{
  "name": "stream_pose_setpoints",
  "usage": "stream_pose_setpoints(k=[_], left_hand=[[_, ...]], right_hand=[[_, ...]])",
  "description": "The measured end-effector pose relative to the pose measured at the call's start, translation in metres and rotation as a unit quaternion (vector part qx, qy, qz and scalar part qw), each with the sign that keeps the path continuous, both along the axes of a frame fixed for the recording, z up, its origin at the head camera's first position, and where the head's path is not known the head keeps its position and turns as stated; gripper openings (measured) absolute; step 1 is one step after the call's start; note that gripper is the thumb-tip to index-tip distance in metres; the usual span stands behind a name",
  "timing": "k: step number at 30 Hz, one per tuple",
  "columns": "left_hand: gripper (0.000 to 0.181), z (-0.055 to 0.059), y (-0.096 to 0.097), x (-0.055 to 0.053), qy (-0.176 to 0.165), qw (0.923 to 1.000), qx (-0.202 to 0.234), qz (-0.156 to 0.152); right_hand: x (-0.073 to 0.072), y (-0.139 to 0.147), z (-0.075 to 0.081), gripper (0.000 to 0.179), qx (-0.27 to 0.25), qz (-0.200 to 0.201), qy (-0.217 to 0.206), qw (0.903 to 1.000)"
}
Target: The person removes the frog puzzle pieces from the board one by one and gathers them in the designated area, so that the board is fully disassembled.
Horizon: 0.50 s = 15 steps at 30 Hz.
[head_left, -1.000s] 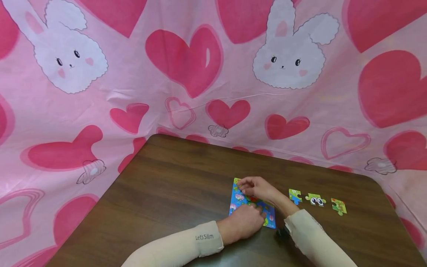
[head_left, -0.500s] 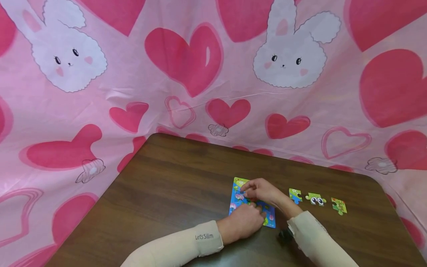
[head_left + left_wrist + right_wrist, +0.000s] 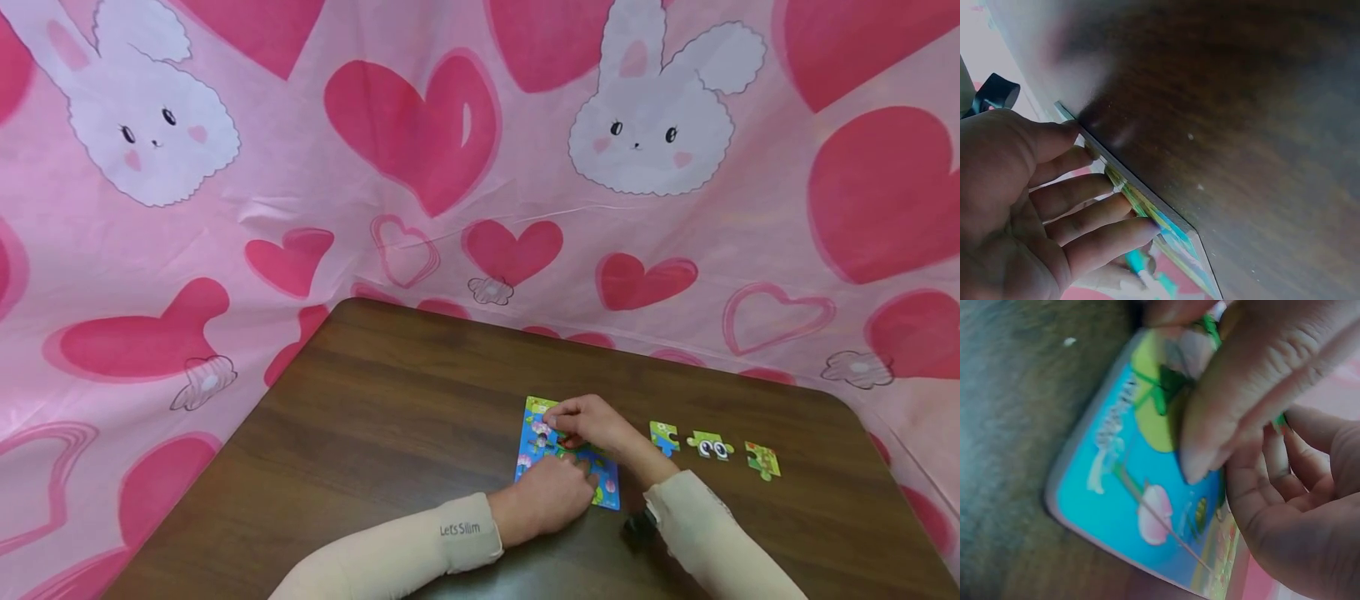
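Observation:
A bright jigsaw puzzle board (image 3: 522,467) with blue, green and pink flower prints lies on the table. My left hand (image 3: 546,500) rests on its near part, fingers extended onto the printed face. In the left wrist view the left thumb (image 3: 1057,139) touches the board's edge. Above the board's upper right part, my right hand (image 3: 596,427) pinches a small green puzzle piece (image 3: 1280,422), mostly hidden by the fingers. Both hands cover much of the board's middle.
Three loose puzzle pieces lie right of the board: a blue-green one (image 3: 663,437), one with cartoon eyes (image 3: 711,448) and a green one with a red corner (image 3: 762,461). The brown table (image 3: 390,400) meets a pink heart-and-rabbit cloth (image 3: 525,183) behind.
My right hand has shifted slightly right over the board, its fingertips drawing together and uncovering the upper left corner. The left hand has stayed in place, as have the loose pieces.

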<state>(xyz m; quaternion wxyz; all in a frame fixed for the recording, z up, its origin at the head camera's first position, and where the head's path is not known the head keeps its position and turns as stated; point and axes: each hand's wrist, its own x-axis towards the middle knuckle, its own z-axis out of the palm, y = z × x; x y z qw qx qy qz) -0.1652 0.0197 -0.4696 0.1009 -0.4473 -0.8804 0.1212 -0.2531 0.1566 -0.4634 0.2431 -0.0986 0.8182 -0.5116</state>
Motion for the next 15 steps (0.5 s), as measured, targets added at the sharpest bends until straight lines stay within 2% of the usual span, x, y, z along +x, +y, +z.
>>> stream_pose_setpoints(k=[7,15], left_hand=[[0.011,0.003,0.000,-0.001,-0.028,0.9996,-0.003,0.003],[0.013,0.006,0.000,-0.005,-0.052,0.9986,0.000,0.009]], right_hand=[[-0.004,0.012,0.005,0.039,-0.059,-0.045,-0.057,0.9956],[-0.002,0.029,0.006,0.042,-0.071,-0.055,-0.043,0.9950]])
